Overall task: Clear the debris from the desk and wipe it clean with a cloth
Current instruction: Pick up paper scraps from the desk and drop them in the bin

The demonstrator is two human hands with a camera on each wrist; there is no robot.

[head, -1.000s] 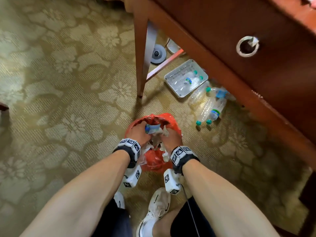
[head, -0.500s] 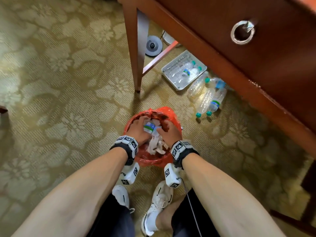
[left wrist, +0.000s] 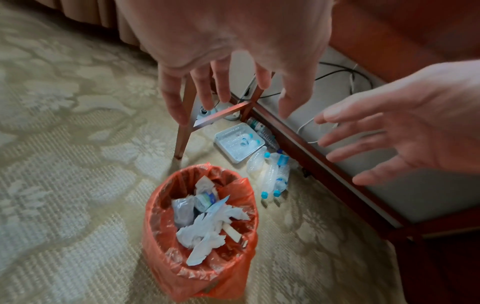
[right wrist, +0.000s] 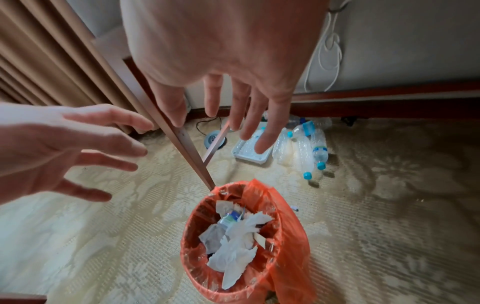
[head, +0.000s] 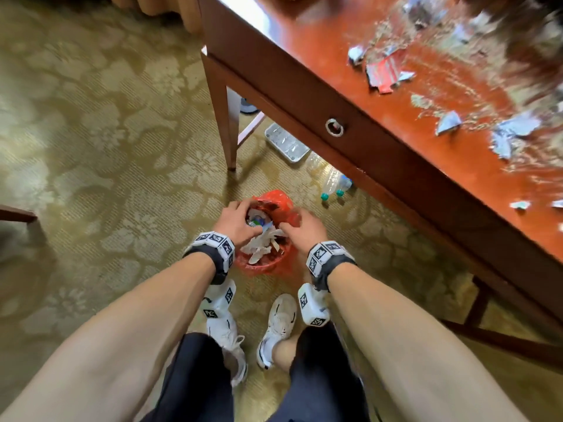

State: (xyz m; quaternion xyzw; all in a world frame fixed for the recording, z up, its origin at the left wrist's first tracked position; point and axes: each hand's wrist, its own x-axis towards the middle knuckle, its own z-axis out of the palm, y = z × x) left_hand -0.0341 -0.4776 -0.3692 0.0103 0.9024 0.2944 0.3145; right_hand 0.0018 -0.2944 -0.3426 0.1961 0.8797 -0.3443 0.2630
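Both hands, left hand (head: 236,219) and right hand (head: 306,228), hover spread and empty over the bin (left wrist: 200,267), while the paper scraps (head: 387,71) on the desk (head: 320,41) look light, limp and best pinched by their edges.

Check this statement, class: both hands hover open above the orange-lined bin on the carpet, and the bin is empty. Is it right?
One detail is wrong: the bin is not empty. The left wrist view shows crumpled white tissues and a small bottle inside it. The left hand and right hand do hover open above it.
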